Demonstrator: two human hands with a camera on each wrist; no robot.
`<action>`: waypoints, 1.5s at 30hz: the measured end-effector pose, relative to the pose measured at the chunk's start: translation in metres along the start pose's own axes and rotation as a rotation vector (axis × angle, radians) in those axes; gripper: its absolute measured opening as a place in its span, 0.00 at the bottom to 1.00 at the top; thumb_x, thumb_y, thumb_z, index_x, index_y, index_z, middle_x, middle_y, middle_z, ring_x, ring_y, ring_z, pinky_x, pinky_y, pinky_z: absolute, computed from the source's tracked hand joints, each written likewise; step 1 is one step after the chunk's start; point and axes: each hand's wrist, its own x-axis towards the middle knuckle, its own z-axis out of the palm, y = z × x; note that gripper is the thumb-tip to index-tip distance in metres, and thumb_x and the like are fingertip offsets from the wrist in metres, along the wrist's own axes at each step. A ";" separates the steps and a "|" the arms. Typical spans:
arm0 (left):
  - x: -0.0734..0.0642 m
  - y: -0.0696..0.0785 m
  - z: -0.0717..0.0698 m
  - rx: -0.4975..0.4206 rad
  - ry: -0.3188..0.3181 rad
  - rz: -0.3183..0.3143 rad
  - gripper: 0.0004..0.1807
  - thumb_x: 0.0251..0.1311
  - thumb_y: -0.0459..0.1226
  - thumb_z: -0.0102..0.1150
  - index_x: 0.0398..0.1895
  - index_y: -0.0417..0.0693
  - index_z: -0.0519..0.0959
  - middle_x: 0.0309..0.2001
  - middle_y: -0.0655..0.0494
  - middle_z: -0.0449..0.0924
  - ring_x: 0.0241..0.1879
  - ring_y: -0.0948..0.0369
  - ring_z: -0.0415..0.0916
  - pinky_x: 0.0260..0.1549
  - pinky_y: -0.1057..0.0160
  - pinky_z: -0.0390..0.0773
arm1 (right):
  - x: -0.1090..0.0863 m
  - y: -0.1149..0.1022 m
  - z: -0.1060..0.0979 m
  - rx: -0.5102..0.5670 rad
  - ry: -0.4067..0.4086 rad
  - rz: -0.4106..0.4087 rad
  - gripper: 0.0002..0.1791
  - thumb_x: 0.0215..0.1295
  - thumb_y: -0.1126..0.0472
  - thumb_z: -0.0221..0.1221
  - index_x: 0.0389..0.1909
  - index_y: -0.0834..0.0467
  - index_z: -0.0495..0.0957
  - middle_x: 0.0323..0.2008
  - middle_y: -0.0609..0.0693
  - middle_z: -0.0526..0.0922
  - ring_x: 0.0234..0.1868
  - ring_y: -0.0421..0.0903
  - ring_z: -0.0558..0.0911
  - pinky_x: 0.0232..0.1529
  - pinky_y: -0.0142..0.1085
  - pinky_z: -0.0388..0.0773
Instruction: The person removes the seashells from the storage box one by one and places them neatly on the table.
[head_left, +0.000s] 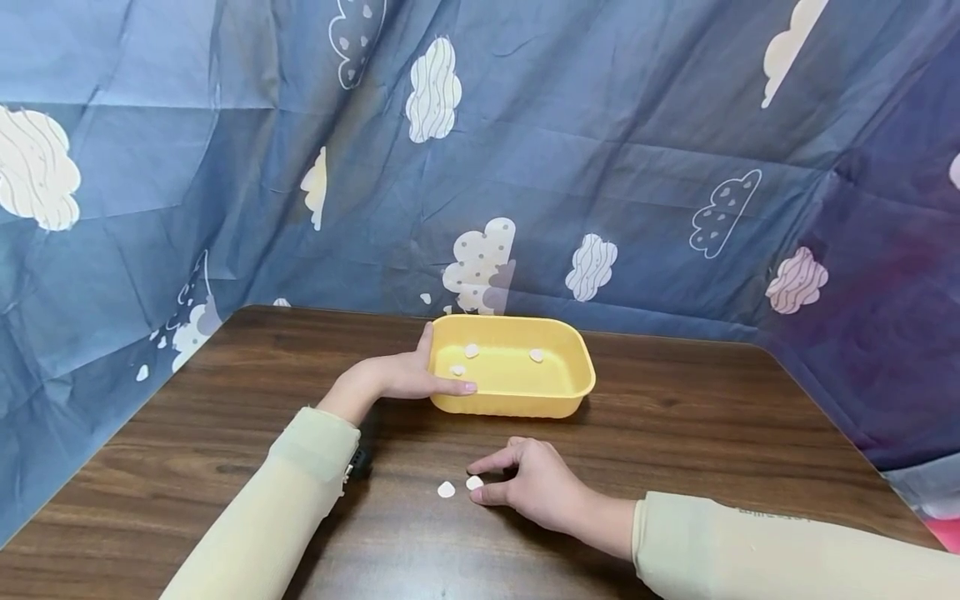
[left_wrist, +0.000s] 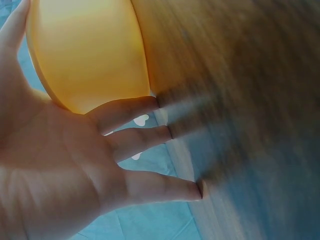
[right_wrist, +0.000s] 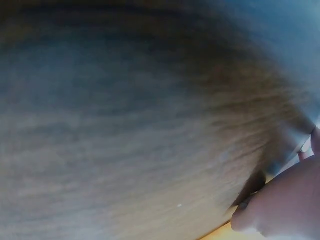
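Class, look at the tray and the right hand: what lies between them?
Only a bare strip of table lies between the tray and the right hand; the head view shows this.

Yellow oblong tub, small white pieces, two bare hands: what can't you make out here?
- Head view: small white pieces, too tiny to identify.
- Left wrist view: yellow oblong tub, cut off by the top edge.
- Right wrist view: right hand, cut off by the right edge.

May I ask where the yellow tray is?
In the head view, the yellow tray sits just right of centre towards the back of the table, the left hand touching its left end.
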 end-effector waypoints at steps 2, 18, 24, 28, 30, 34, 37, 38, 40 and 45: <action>0.000 0.000 0.001 0.000 0.009 0.000 0.80 0.58 0.69 0.67 0.83 0.44 0.15 0.87 0.37 0.26 0.83 0.47 0.56 0.81 0.48 0.59 | 0.000 0.000 -0.001 -0.003 -0.002 -0.003 0.13 0.55 0.52 0.80 0.43 0.45 0.94 0.32 0.43 0.82 0.37 0.39 0.76 0.39 0.31 0.72; -0.001 -0.001 0.000 -0.003 0.005 -0.002 0.80 0.58 0.70 0.67 0.83 0.45 0.15 0.87 0.37 0.27 0.82 0.47 0.58 0.81 0.47 0.60 | 0.014 -0.028 -0.035 0.051 -0.216 0.011 0.16 0.60 0.55 0.78 0.50 0.50 0.93 0.42 0.48 0.94 0.48 0.42 0.88 0.55 0.42 0.83; 0.003 0.000 -0.001 0.014 0.009 0.005 0.80 0.58 0.71 0.66 0.83 0.43 0.15 0.87 0.33 0.34 0.82 0.45 0.58 0.81 0.47 0.60 | 0.044 -0.053 -0.084 0.057 -0.176 0.052 0.17 0.64 0.53 0.75 0.53 0.47 0.91 0.55 0.45 0.91 0.58 0.44 0.83 0.59 0.45 0.81; 0.002 0.000 -0.002 0.004 -0.008 -0.004 0.80 0.58 0.70 0.66 0.83 0.44 0.15 0.87 0.35 0.30 0.83 0.45 0.54 0.81 0.46 0.59 | 0.077 -0.046 -0.114 0.143 -0.041 0.126 0.18 0.67 0.53 0.73 0.57 0.50 0.90 0.62 0.51 0.87 0.54 0.48 0.81 0.51 0.40 0.81; 0.001 -0.001 -0.001 -0.013 -0.010 0.004 0.79 0.59 0.69 0.67 0.83 0.44 0.15 0.87 0.36 0.28 0.83 0.46 0.54 0.81 0.47 0.58 | 0.092 -0.037 -0.123 0.179 0.003 0.153 0.20 0.69 0.54 0.72 0.60 0.54 0.88 0.64 0.54 0.85 0.56 0.49 0.81 0.53 0.40 0.82; 0.002 -0.003 0.001 -0.024 -0.008 0.018 0.79 0.59 0.68 0.68 0.84 0.44 0.16 0.87 0.37 0.26 0.83 0.47 0.55 0.81 0.48 0.59 | 0.115 -0.016 -0.131 0.211 0.059 0.220 0.23 0.72 0.54 0.69 0.64 0.58 0.85 0.69 0.57 0.82 0.63 0.52 0.80 0.63 0.46 0.81; 0.001 -0.003 0.001 -0.022 -0.001 0.016 0.79 0.58 0.68 0.68 0.84 0.44 0.16 0.87 0.37 0.28 0.82 0.47 0.56 0.81 0.48 0.60 | 0.127 -0.006 -0.132 0.202 0.082 0.246 0.23 0.73 0.54 0.68 0.65 0.59 0.84 0.70 0.57 0.80 0.69 0.54 0.78 0.71 0.52 0.77; 0.001 -0.003 0.002 -0.017 0.003 0.013 0.79 0.58 0.68 0.68 0.84 0.44 0.16 0.87 0.37 0.29 0.82 0.47 0.57 0.81 0.48 0.60 | 0.130 -0.005 -0.132 0.205 0.087 0.251 0.23 0.73 0.54 0.68 0.64 0.59 0.84 0.71 0.57 0.80 0.70 0.55 0.77 0.72 0.54 0.75; 0.001 -0.002 0.001 -0.013 0.007 0.011 0.79 0.58 0.69 0.68 0.84 0.44 0.17 0.87 0.36 0.30 0.82 0.46 0.58 0.80 0.48 0.61 | 0.135 -0.003 -0.130 0.214 0.088 0.257 0.22 0.73 0.55 0.68 0.64 0.60 0.84 0.72 0.58 0.78 0.72 0.56 0.76 0.74 0.55 0.74; 0.001 -0.001 -0.001 -0.011 0.004 0.004 0.79 0.59 0.69 0.68 0.84 0.44 0.16 0.87 0.35 0.31 0.81 0.47 0.59 0.80 0.48 0.61 | 0.142 0.000 -0.121 0.211 0.106 0.298 0.22 0.73 0.56 0.68 0.63 0.60 0.85 0.72 0.59 0.77 0.70 0.57 0.76 0.72 0.54 0.76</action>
